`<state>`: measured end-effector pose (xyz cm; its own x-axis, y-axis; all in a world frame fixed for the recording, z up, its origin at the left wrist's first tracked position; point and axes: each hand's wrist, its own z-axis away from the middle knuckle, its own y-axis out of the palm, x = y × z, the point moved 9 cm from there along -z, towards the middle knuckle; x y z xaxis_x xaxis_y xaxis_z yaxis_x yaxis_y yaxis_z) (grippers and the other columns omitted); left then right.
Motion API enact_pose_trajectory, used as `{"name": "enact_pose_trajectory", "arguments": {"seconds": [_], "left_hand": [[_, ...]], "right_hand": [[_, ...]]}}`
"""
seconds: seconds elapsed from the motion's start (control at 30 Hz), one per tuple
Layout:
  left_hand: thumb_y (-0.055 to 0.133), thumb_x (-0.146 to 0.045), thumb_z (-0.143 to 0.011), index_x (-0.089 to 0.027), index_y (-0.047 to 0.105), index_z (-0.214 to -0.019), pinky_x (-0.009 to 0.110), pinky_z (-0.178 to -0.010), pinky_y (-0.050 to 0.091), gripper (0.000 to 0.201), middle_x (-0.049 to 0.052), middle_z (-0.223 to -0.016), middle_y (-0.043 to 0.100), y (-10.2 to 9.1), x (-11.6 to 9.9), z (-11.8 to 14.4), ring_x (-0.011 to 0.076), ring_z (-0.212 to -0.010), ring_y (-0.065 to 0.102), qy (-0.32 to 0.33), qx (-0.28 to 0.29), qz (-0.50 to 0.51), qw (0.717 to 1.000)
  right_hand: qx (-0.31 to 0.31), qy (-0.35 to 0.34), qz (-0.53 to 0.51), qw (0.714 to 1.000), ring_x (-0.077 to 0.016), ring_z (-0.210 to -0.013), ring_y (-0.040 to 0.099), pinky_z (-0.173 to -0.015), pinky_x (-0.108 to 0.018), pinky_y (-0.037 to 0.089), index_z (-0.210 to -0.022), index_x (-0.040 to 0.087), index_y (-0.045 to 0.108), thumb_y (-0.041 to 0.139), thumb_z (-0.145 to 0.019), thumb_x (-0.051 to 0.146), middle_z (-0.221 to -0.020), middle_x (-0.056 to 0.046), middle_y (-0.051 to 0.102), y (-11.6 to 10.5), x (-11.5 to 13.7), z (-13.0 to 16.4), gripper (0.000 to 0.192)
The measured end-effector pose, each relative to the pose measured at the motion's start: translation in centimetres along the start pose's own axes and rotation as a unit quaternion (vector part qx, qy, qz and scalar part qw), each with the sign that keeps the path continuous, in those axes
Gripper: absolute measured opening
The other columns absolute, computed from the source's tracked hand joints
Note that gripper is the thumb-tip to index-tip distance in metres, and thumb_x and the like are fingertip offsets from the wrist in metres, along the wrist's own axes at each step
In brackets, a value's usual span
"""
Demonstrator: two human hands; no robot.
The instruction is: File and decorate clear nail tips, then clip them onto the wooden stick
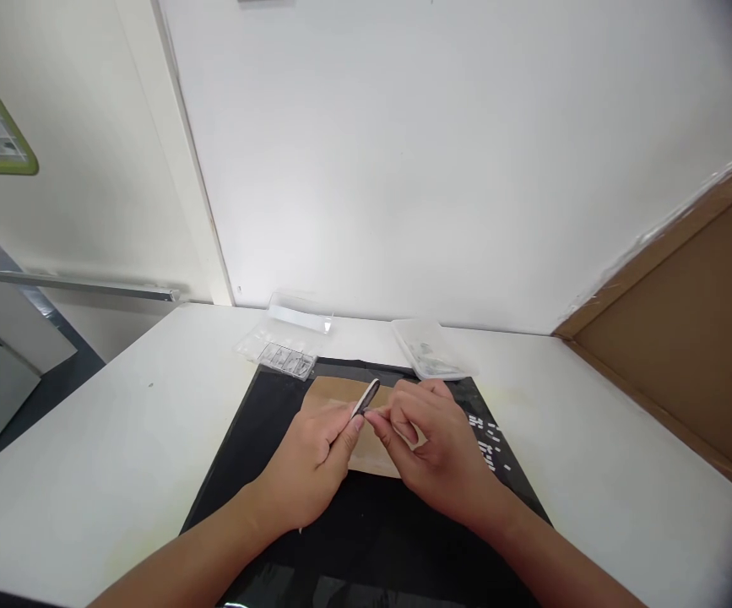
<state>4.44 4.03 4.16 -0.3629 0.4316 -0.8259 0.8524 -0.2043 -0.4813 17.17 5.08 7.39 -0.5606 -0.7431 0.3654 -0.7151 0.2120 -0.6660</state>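
Note:
Over the middle of a black mat, my left hand is closed on a thin, flat piece with a pale rim and a dark inner face. The piece stands tilted, its upper end pointing away to the right. My right hand meets it at the lower end, thumb and forefinger pinched together there. Whatever sits between those right fingertips is too small to make out. Beneath both hands lies a brown sheet of paper or card, partly covered by them.
Several small white pieces lie on the mat's right side. Behind the mat are clear plastic bags, one with a printed label, and a shallow translucent tray with small contents. A brown cardboard panel stands at the right of the white table.

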Motion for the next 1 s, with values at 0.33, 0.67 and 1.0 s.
{"name": "enact_pose_trajectory", "arguments": {"seconds": [0.33,0.67,1.0], "left_hand": [[0.038,-0.035,-0.110,-0.019,0.051,-0.078,0.022,-0.048,0.037,0.038,-0.004,-0.061,0.050,-0.3,-0.3,0.1,0.0097,-0.050,0.047,0.006,-0.001,-0.015,1.000],[0.035,-0.037,-0.111,-0.021,0.045,-0.078,0.023,-0.051,0.037,0.038,-0.006,-0.059,0.045,0.2,0.2,0.2,0.0095,-0.047,0.043,-0.011,0.027,0.003,1.000],[0.035,-0.036,-0.111,-0.021,0.044,-0.078,0.023,-0.049,0.036,0.038,-0.006,-0.057,0.043,0.3,0.2,0.1,0.0093,-0.047,0.043,-0.004,0.022,0.012,1.000]], "right_hand": [[-0.028,0.040,0.004,0.999,-0.0121,-0.062,0.048,-0.071,-0.035,0.032,-0.071,0.022,0.030,0.062,-0.098,0.023,-0.064,0.006,0.050,-0.6,-0.4,0.0,0.042],[-0.002,0.021,-0.014,1.000,-0.0118,-0.060,0.046,-0.071,-0.034,0.032,-0.071,0.022,0.029,0.061,-0.099,0.024,-0.063,0.006,0.049,-0.3,-0.1,0.0,0.043],[-0.024,0.025,-0.028,0.999,-0.0114,-0.059,0.046,-0.070,-0.034,0.031,-0.072,0.022,0.027,0.061,-0.100,0.024,-0.064,0.006,0.048,-0.9,-0.7,-0.3,0.044]]}}
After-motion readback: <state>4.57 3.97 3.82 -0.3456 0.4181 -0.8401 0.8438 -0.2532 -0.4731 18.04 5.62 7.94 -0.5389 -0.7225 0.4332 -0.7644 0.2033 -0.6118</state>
